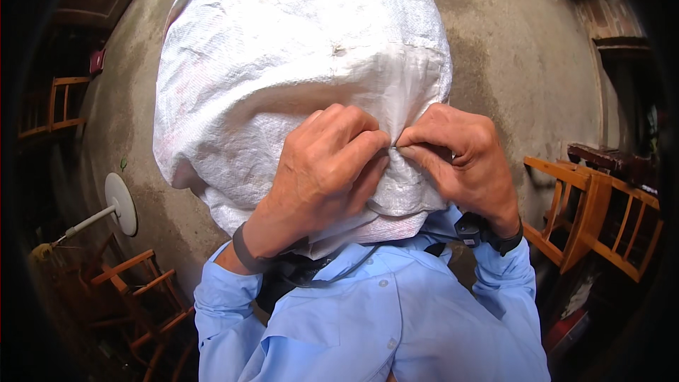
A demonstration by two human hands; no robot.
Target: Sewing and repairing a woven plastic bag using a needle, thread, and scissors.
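A large white woven sack is spread in front of me, reaching back to my waist, with a seam across its upper right part. My left hand grips a gathered fold of it near the middle, fingers curled and thumb pointing right. Just to its right, my right hand pinches at the same puckered spot with thumb and forefinger. A tiny dark thin thing shows between the fingertips of both hands, too small to name. Black bands circle both wrists.
Bare concrete floor surrounds the sack. Wooden chairs stand at the right, lower left and far left. A white round stand base with a pole is at the left. A small red object is at the upper left.
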